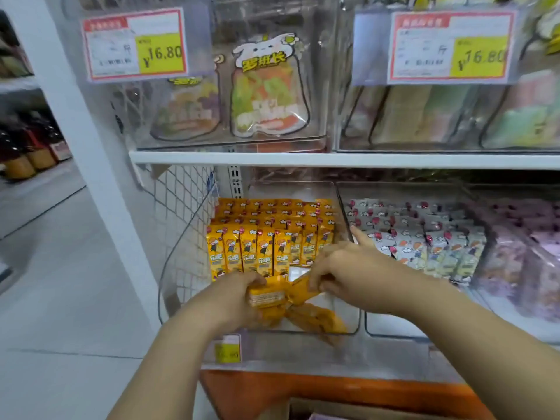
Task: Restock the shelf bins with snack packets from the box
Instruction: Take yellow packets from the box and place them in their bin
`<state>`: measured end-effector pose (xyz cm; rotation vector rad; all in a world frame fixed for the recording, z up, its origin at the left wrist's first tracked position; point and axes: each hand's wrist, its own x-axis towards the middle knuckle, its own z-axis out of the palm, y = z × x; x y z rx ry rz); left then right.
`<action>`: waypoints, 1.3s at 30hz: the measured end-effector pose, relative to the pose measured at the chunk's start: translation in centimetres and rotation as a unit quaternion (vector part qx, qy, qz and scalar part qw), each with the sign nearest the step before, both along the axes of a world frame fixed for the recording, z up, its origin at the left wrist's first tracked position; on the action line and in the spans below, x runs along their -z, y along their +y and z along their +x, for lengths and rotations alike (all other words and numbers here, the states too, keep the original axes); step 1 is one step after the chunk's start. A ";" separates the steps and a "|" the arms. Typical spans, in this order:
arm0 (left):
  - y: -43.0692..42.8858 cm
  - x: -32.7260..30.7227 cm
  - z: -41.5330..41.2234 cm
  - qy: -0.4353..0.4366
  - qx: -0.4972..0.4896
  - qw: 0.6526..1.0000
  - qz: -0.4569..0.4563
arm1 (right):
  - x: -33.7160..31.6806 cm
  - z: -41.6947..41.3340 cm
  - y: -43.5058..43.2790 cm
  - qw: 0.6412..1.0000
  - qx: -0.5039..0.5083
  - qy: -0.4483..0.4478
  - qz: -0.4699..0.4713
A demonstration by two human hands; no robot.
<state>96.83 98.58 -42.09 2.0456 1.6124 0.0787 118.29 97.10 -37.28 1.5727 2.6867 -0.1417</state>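
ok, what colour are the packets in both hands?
Orange-yellow packets, held by the left hand and right hand; shows best in the head view.

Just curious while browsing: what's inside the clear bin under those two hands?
Rows of upright yellow packets fill the back of the clear bin; a few loose packets lie at its front. The left hand and right hand grip a held bunch, hiding the floor beneath.

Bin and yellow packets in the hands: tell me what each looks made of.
Bin: clear rigid plastic, probably acrylic, with a glossy finish; the stock shows through its walls and the edges catch light. Yellow packets, gripped by the left hand and pinched by the right hand: thin printed plastic film, slightly shiny; it creases and bends where held.
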 end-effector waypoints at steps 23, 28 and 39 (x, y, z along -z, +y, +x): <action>-0.5 -1.9 -0.6 -0.316 -0.067 0.946 0.006 | 2.4 0.1 -1.7 0.924 -0.033 0.333 0.185; -0.7 -2.0 -0.6 -0.354 -0.022 0.935 0.013 | 2.4 -0.6 -2.5 0.908 -0.048 0.383 0.163; -1.2 -2.5 -0.7 -0.472 -0.042 0.876 -0.085 | 2.4 -1.0 -2.6 0.900 -0.048 0.362 0.237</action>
